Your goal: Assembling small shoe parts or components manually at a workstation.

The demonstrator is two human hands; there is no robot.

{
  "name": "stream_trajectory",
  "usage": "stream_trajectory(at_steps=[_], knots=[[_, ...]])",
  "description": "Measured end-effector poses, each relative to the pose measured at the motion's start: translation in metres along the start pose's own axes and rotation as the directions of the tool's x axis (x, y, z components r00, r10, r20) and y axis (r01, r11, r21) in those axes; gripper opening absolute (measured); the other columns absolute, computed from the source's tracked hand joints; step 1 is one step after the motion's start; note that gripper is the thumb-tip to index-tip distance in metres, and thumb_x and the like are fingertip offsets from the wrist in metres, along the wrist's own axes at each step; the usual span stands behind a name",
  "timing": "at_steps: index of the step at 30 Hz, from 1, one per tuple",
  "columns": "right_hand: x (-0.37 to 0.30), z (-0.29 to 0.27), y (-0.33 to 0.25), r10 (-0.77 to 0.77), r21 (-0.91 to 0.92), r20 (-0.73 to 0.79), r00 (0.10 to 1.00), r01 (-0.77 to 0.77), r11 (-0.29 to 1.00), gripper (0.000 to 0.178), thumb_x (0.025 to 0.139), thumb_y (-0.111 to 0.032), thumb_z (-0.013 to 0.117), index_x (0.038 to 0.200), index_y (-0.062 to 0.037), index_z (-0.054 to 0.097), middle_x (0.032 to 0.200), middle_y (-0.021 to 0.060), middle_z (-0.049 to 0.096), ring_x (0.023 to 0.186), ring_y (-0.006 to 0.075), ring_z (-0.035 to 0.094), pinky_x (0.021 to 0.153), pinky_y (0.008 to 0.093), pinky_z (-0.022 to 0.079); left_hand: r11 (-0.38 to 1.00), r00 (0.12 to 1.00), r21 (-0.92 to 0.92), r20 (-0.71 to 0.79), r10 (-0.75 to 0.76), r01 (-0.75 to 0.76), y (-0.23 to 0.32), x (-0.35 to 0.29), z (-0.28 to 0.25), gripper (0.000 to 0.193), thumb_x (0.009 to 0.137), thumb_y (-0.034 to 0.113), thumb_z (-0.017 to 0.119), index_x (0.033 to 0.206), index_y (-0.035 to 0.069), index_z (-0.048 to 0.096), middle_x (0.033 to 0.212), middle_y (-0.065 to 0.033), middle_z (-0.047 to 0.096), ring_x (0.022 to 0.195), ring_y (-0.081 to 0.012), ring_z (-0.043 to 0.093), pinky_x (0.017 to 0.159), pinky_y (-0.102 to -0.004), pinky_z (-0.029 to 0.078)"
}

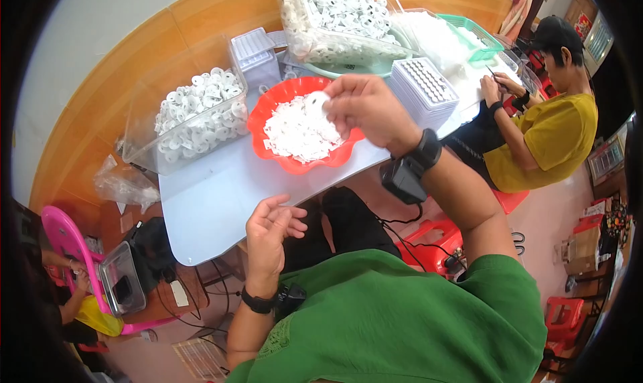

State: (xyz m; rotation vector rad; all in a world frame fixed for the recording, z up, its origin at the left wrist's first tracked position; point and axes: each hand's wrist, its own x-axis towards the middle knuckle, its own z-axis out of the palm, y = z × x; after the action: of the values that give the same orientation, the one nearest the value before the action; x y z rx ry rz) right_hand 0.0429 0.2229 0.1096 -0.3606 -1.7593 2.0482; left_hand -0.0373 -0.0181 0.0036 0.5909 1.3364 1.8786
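Note:
My right hand point(367, 112) is over the right side of a red scalloped bowl point(262, 112). Its thumb and fingers pinch a small white disc point(316, 102) with a dark spot. Inside the bowl lies a heap of small white pieces point(298, 130), partly covered by that hand. My left hand point(268, 232) hovers by the near edge of the pale table point(201, 212), fingers loosely curled and apart, with nothing seen in them. Left of the bowl, a clear plastic bin point(144, 138) holds many white ring-shaped discs point(201, 108).
Behind the bowl stand a larger clear bin point(301, 31) of white parts and a stack of pale trays point(253, 55). More stacked trays point(425, 92) sit to the right, beyond them a green basket point(492, 45). A co-worker in yellow point(556, 135) works at the table's right end.

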Motion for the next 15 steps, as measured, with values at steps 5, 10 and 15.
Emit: stream_trajectory(at_steps=[5, 10, 15], knots=[[0.032, -0.007, -0.023, -0.088, 0.053, -0.082, 0.993, 0.092, 0.994, 0.011, 0.081, 0.0, 0.062, 0.09, 0.0057, 0.059, 0.07, 0.0106, 0.062, 0.053, 0.0136, 0.059, 0.046, 0.0262, 0.05, 0.999, 0.998, -0.021, -0.051, -0.044, 0.043, -0.006, 0.002, -0.009, 0.022, 0.092, 0.008, 0.053, 0.109, -0.006, 0.054, 0.088, -0.0192, 0.065, 0.067, -0.0172, 0.064, 0.058, -0.0247, 0.053], [0.08, 0.039, -0.026, -0.179, 0.041, -0.075, 0.981, 0.182, 0.982, 0.016, 0.081, 0.002, 0.06, 0.095, 0.0101, 0.058, 0.077, 0.0156, 0.063, 0.059, 0.0194, 0.062, 0.053, 0.0297, 0.053, 0.99, 0.996, -0.114, 0.0, -0.087, 0.086, -0.01, 0.013, -0.01, 0.019, 0.093, 0.006, 0.052, 0.107, -0.006, 0.056, 0.088, -0.0183, 0.065, 0.067, -0.0173, 0.064, 0.058, -0.0244, 0.053], [0.127, 0.072, -0.021, -0.133, 0.021, 0.08, 0.988, 0.132, 0.991, 0.029, 0.083, -0.003, 0.063, 0.107, 0.0115, 0.057, 0.089, 0.017, 0.065, 0.078, 0.0226, 0.066, 0.064, 0.0292, 0.055, 0.993, 0.996, -0.088, -0.026, -0.085, 0.082, -0.002, 0.013, -0.012, 0.019, 0.093, 0.006, 0.052, 0.108, -0.005, 0.056, 0.089, -0.0178, 0.065, 0.067, -0.0183, 0.064, 0.059, -0.0252, 0.052]])
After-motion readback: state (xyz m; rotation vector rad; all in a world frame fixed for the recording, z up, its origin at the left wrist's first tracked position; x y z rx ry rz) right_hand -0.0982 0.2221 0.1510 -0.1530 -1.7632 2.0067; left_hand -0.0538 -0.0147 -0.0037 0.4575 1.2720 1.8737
